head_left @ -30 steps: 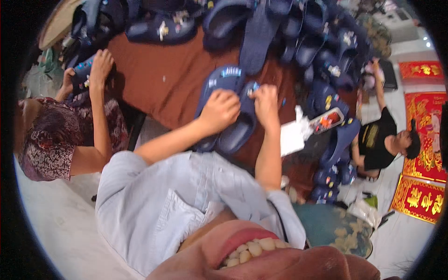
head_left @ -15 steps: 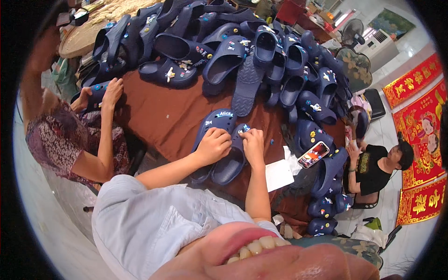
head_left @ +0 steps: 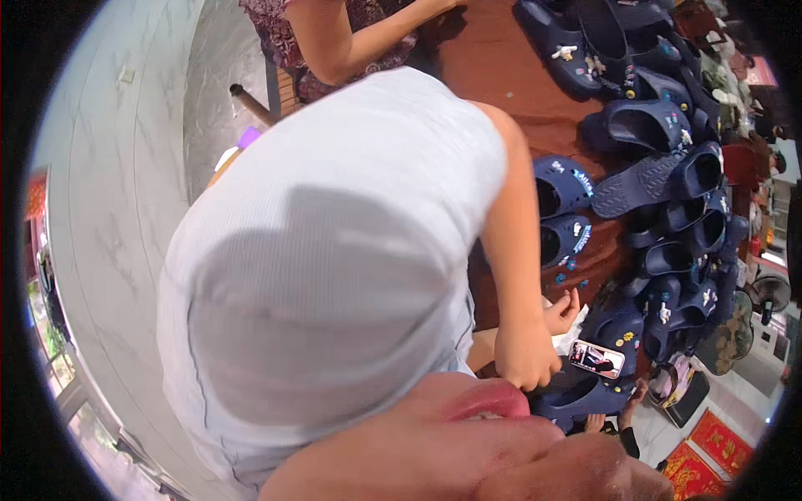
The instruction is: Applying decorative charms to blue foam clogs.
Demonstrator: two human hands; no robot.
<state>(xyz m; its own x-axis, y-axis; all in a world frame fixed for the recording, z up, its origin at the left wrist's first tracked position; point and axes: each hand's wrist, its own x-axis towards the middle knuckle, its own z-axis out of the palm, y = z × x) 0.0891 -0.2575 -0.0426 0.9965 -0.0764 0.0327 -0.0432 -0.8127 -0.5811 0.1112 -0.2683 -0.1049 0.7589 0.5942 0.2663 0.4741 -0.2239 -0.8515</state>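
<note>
Blocking much of the worktop (head_left: 501, 58), a pale shirt (head_left: 334, 250) now fills view; right hand (head_left: 526, 359) curled on a navy clog (head_left: 576, 392), left hand (head_left: 561, 313) half-hidden, grip unclear; earlier both held paired clogs (head_left: 561, 213).

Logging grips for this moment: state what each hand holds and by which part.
The right hand rests closed on the rim of a navy clog at the table's edge. The left hand shows only partly behind that arm; its hold cannot be told.

Pale marble-look floor (head_left: 125, 217) on the left, brown table (head_left: 501, 75) above — red patterned mats (head_left: 710, 442) (lower right).
</note>
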